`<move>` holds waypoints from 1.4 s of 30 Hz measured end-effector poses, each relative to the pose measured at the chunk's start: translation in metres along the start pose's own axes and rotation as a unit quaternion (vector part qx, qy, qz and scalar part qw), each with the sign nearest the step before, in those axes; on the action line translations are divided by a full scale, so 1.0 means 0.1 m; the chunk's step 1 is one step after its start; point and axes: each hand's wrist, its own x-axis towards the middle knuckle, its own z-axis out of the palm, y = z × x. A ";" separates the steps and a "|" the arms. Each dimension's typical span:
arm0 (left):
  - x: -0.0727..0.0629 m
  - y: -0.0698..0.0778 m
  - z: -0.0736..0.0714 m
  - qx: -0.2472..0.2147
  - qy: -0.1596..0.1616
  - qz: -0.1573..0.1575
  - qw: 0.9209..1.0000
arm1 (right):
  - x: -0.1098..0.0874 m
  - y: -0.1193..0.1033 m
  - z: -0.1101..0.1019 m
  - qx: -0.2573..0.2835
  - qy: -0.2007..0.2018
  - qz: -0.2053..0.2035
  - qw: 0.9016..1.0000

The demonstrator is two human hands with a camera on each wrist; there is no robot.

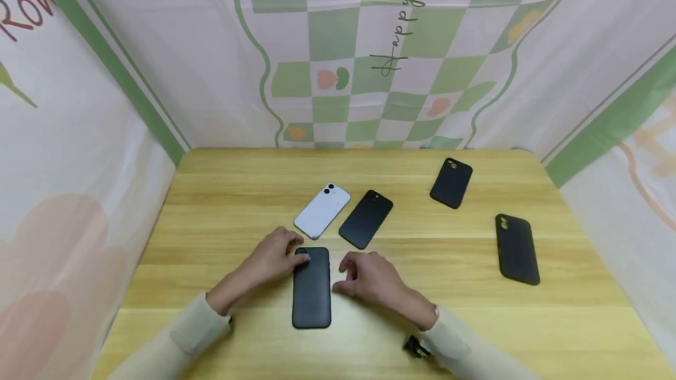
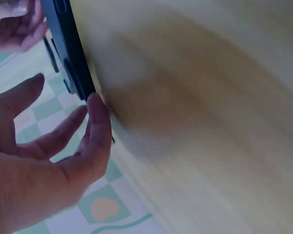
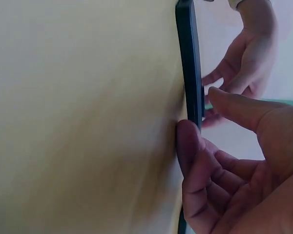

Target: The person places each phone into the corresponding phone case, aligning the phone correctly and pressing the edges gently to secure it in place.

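A phone in a black case point(image 1: 311, 295) lies face down at the front middle of the table, its camera corner at the upper left. My left hand point(image 1: 271, 257) is at that corner, thumb over the camera area and fingers just beyond the top edge. Along the right edge, my right hand point(image 1: 375, 277) hovers with loosely bent fingers and a gap between thumb and forefinger. Seen edge-on in the left wrist view, the cased phone point(image 2: 71, 48) has a fingertip right at its end. In the right wrist view, fingertips are close to its side point(image 3: 190, 63).
Behind the hands lie a white phone point(image 1: 322, 210) and a black phone point(image 1: 365, 219), slanted side by side. Two black phone cases are on the right, one farther back point(image 1: 451, 185) and one nearer point(image 1: 519, 251). Patterned cloth point(image 1: 338, 34) walls the wooden table point(image 1: 237, 175).
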 end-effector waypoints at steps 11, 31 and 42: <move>0.17 -0.02 -0.25 0.048 0.023 -0.049 0.997 | -0.27 0.52 -0.62 -0.048 0.092 0.024 0.994; 0.61 0.13 -0.13 0.123 0.010 -0.041 0.991 | -0.86 2.06 -1.69 -0.174 0.133 0.193 0.956; 0.77 0.26 -0.02 0.205 -0.001 -0.039 0.978 | -0.97 2.35 -1.87 -0.133 0.091 0.261 0.952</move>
